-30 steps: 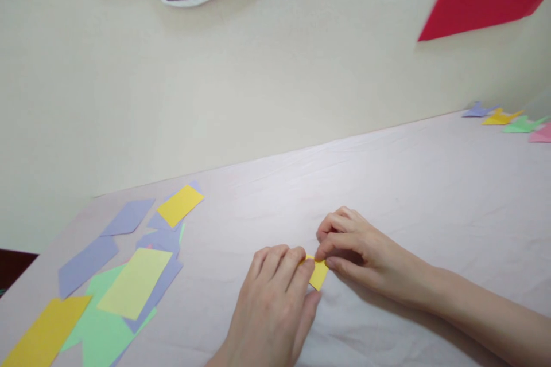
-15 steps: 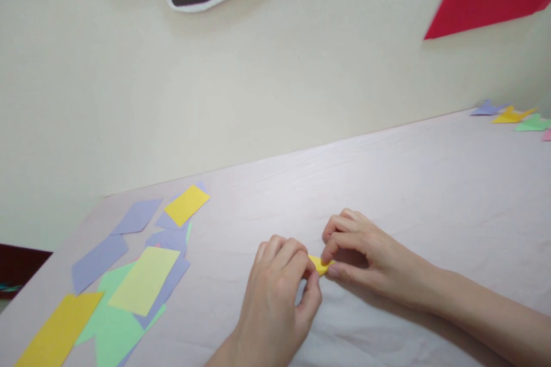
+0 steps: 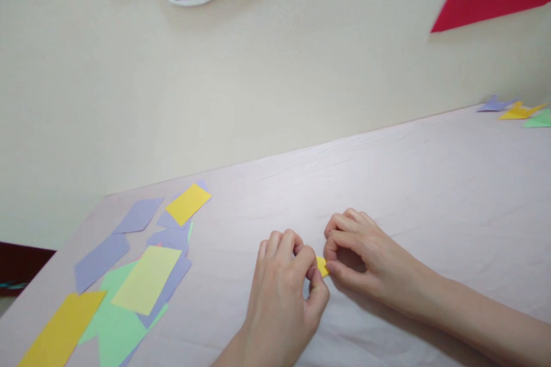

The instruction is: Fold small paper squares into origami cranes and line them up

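Observation:
A small folded piece of yellow paper (image 3: 322,266) lies between my two hands, low over the cloth-covered table (image 3: 370,183). My left hand (image 3: 286,287) pinches its left side between thumb and index finger. From the right, my right hand (image 3: 359,249) pinches the other side, with its thumb and index fingertip meeting at the paper's edge. Fingers cover most of the piece, so its full shape is hidden.
To the left lie loose paper sheets: yellow (image 3: 64,327), pale yellow (image 3: 147,280), green (image 3: 118,330) and purple (image 3: 101,261). Small folded paper shapes, among them a yellow one (image 3: 519,110), stand at the far right by the wall (image 3: 258,86). Red and white cutouts hang on the wall.
My left hand's thumb and index finger have shifted slightly right, closer to my right hand. Less of the yellow paper shows between the fingers. The camera view has moved a little.

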`<act>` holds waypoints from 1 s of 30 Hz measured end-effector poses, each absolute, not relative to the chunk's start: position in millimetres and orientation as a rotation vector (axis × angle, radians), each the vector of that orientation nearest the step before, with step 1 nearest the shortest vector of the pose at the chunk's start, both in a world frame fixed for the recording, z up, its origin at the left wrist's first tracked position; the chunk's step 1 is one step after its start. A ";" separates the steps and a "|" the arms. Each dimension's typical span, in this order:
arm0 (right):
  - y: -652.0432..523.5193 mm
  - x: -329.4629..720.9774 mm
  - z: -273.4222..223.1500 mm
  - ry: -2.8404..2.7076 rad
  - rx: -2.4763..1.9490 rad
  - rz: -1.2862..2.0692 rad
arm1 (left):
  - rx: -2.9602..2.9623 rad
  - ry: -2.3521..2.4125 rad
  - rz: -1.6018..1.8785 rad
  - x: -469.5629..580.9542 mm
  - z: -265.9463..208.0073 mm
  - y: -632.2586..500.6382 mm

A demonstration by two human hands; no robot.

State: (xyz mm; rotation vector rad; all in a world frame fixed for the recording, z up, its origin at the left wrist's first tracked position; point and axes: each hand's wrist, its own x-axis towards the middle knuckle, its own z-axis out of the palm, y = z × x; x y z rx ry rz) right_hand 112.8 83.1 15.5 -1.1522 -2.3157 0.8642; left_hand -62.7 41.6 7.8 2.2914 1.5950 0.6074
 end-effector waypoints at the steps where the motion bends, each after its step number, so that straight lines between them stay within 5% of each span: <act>1: 83.1 112.3 14.8 -2.314 -1.155 0.861 | 2.299 1.601 0.604 -62.2 7.9 41.7; 30: 74.3 110.3 14.9 -2.328 -1.148 0.841 | 2.200 1.649 0.513 -58.8 9.9 39.7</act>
